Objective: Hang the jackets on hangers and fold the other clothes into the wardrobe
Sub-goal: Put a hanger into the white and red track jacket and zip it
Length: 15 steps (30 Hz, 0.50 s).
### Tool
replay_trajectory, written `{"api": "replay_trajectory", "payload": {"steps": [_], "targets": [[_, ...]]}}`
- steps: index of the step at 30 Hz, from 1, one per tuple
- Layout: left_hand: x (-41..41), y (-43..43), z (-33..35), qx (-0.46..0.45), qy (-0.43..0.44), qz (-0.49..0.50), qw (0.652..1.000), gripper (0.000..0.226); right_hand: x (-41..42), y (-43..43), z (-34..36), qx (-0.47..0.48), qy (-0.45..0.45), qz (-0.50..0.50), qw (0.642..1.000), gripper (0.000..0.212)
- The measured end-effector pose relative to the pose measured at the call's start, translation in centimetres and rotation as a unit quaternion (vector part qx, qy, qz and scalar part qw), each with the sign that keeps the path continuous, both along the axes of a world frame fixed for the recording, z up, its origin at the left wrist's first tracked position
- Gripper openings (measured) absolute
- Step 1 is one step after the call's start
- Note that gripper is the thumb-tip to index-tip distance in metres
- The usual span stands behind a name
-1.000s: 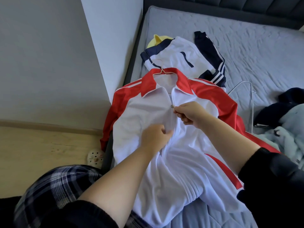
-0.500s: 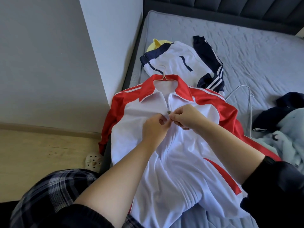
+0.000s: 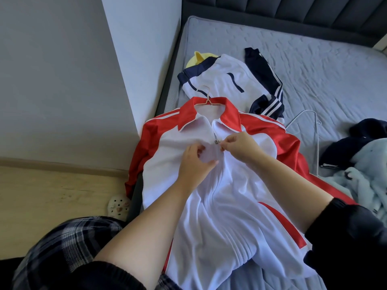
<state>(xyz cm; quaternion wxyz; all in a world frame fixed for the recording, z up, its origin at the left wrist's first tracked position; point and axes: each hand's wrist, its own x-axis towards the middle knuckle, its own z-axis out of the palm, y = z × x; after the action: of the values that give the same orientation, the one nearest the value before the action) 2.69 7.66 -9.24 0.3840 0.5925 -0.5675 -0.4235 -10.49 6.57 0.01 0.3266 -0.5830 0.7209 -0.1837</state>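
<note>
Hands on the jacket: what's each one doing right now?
Left hand: pinching the jacket front, just below the zipper pull.
Right hand: pinching the zipper pull.

A single wide-angle camera sits on the person's head, looking forward and steeply down along both forearms. It faces the bed (image 3: 314, 65): the headboard (image 3: 293, 13) runs across the top edge, and the wall (image 3: 52, 80) and wooden floor (image 3: 41, 195) fall to the left. The red and white jacket (image 3: 219, 216) fills the centre at arm's reach. The person's plaid knee (image 3: 62, 248) sits at the lower left corner.
</note>
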Motion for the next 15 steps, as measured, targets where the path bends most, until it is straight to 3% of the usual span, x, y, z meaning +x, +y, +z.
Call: {"api": "replay_trajectory", "payload": {"steps": [3, 8, 12, 15], "targets": [[-0.1, 0.1, 0.1, 0.001, -0.015, -0.023, 1.000, 0.038, -0.2, -0.3, -0.4, -0.005, -0.035, -0.007, 0.999, 0.023], [-0.4, 0.3, 0.7, 0.005, -0.125, -0.034, 0.992, 0.017, -0.5, -0.6, -0.5, 0.009, -0.106, -0.011, 0.994, 0.026], [-0.1, 0.1, 0.7, 0.009, -0.148, -0.038, 0.988, 0.031, -0.2, -0.9, -0.8, 0.031, -0.139, -0.034, 0.989, 0.024], [0.4, 0.0, 0.1, 0.016, -0.191, -0.082, 0.978, 0.040, 0.4, -2.3, -1.2, 0.084, -0.100, -0.088, 0.988, 0.023]]}}
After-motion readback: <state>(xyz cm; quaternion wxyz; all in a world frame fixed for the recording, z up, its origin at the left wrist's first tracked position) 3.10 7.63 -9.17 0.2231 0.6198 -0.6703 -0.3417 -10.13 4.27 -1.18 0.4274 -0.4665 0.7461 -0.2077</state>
